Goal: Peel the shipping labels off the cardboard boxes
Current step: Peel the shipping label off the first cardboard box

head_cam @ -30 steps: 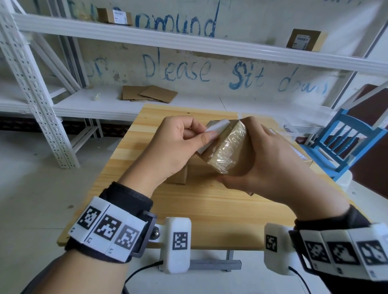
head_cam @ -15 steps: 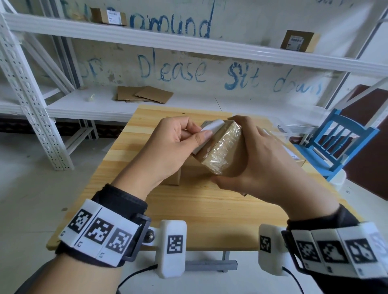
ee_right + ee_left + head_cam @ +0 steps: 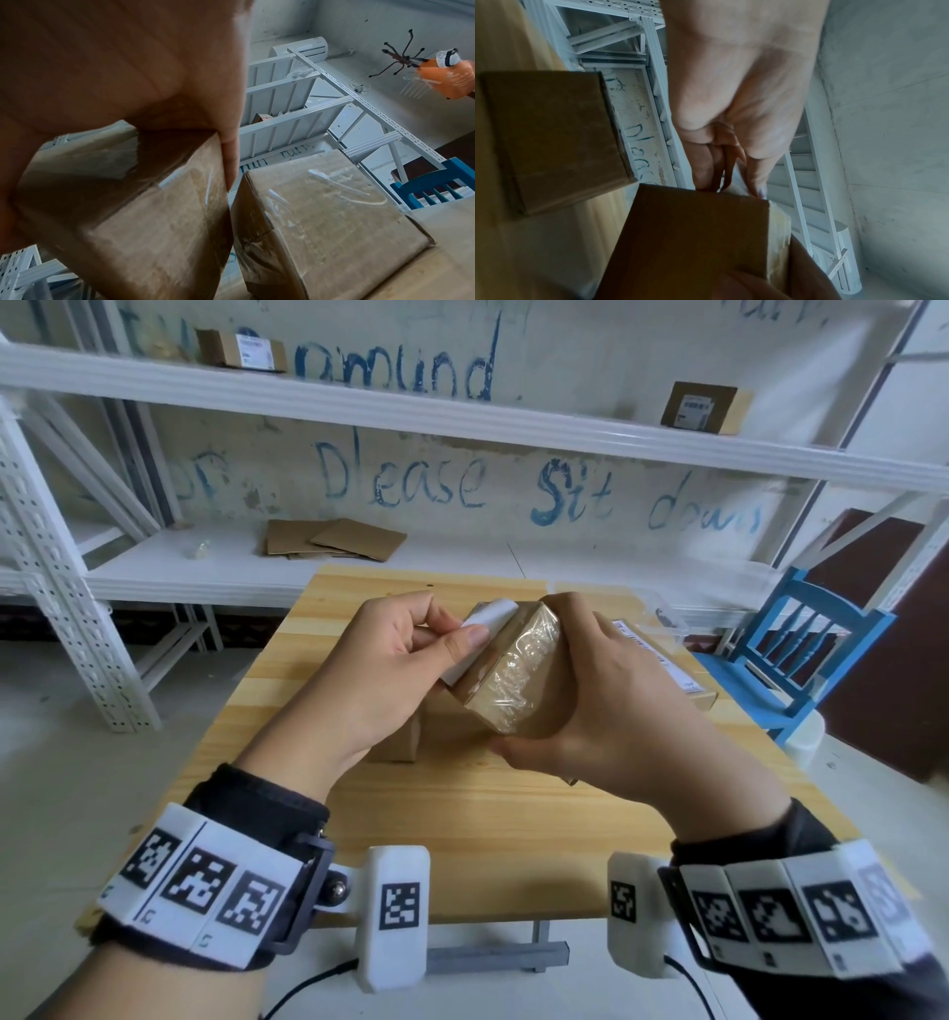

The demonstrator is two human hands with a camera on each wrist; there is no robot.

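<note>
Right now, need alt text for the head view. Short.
A person's left hand pinches a white shipping label partly lifted off a small taped cardboard box that the right hand grips above a wooden table. More boxes sit on the table and white shelves behind.

A pale wooden counter [image 3: 462,819] stands on a grey concrete floor [image 3: 77,788] before white metal shelving [image 3: 462,418] that runs along a scuffed white wall [image 3: 565,351] bearing blue hand-painted words, among them "Please sit down". A blue wooden chair [image 3: 801,639] sits off the counter's right edge beside a dark brown panel [image 3: 883,690]. An air-conditioning unit [image 3: 300,47] hangs high on the wall. Soft daylight fills the room.
</note>
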